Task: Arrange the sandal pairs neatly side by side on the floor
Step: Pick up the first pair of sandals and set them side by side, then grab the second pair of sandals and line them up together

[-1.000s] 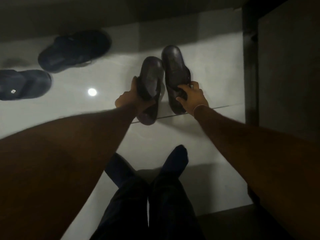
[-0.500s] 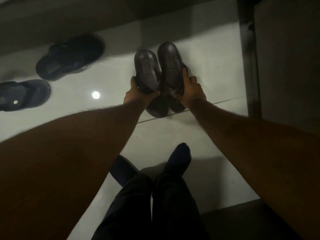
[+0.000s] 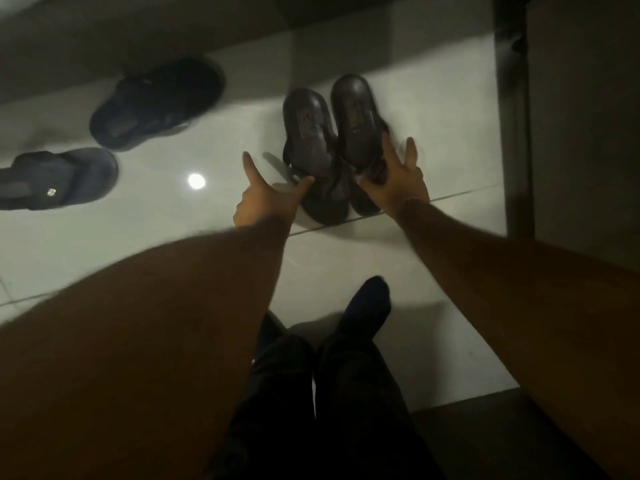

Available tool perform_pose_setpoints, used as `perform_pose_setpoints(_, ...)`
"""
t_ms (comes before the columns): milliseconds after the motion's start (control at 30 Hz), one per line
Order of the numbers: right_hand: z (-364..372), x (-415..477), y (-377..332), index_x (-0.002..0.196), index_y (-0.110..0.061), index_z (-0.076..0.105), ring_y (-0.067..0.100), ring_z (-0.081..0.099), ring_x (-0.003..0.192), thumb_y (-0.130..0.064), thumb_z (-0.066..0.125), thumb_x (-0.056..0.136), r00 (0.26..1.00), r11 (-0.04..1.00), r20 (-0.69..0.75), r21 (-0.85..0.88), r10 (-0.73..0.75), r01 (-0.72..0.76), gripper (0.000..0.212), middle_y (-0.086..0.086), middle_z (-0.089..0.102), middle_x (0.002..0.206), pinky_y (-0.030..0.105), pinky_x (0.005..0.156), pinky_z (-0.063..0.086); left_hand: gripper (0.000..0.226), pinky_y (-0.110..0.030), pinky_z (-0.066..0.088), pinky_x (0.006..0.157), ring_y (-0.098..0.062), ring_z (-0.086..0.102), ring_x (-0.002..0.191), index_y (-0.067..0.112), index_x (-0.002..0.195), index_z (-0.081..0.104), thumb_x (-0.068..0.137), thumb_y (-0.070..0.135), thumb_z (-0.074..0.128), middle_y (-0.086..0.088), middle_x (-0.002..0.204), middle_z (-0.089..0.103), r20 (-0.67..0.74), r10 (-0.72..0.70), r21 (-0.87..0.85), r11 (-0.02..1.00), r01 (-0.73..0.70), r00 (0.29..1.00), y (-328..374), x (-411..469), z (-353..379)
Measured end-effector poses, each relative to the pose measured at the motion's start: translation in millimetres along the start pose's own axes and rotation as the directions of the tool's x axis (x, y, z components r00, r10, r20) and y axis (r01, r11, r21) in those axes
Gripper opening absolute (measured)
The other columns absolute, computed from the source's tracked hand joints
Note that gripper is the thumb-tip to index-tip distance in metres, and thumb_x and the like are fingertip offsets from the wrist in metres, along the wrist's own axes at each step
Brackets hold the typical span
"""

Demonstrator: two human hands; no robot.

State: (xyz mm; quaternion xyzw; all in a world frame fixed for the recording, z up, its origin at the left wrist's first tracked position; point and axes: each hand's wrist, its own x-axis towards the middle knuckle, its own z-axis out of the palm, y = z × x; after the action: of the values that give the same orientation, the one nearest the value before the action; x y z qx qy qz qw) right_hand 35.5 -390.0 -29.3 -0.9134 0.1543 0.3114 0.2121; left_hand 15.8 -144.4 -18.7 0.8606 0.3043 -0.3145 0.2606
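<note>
**Letting go without knocking the pair apart**

While my crossed legs in dark trousers (image 3: 322, 393) fill the bottom of the view, I read the trouble further out. My left hand (image 3: 266, 199) is spread open, thumb tip at or just beside the left brown sandal (image 3: 311, 150), gripping nothing. My right hand (image 3: 394, 178) is also splayed, fingers loose along the right brown sandal (image 3: 356, 123); whether the palm touches it I cannot tell. The two sandals lie side by side, touching, on the pale tiled floor (image 3: 433, 98). I judge the risk to be a finger snagging a strap on the way out and skewing one sandal. Far left, the black sandal (image 3: 156, 102) and the navy sandal (image 3: 59, 178) sit apart and at different angles; reaching across carelessly could sweep them further out of line.
</note>
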Motion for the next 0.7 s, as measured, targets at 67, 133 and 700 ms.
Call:
perform_pose_setpoints(67,-7,-28,-4,0.170,-0.041,0.010,0.046,0.032,0.156,-0.062,0.070,0.091,0.999,0.999,-0.029,-0.031,-0.019,0.018,0.102,0.014,0.005,0.179,0.058,0.125,0.033,0.142,-0.046,0.047,0.081,-0.036,0.072,0.114,0.048,0.169,-0.004,0.057,0.111,0.055,-0.008,0.135,0.072,0.007,0.037,0.066,0.997,-0.038,0.999,-26,-36,-18)
perform_pose_setpoints(133,-15,-62,-16,0.170,-0.039,0.013,0.044,0.026,0.159,-0.063,0.066,0.093,0.996,0.991,-0.036,-0.113,-0.083,0.078,0.096,0.013,0.008,0.179,0.059,0.126,0.028,0.130,-0.049,0.052,0.086,-0.034,0.073,0.112,0.063,0.163,-0.012,0.061,0.113,0.051,-0.005,0.132,0.074,0.005,0.043,0.105,0.994,-0.043,0.999,-55,-74,-46)
perform_pose_setpoints(700,-38,-102,-250,0.167,-0.050,0.001,0.025,0.005,0.166,-0.082,0.046,0.092,0.873,0.825,0.292,-0.311,-0.390,0.472,0.093,-0.004,0.000,0.180,0.053,0.132,0.007,0.133,-0.053,0.027,0.129,-0.031,0.036,0.157,0.027,0.173,0.016,0.071,0.107,0.047,-0.005,0.173,0.037,-0.155,-0.148,-0.034,0.989,0.144,0.977,-162,-25,-236)
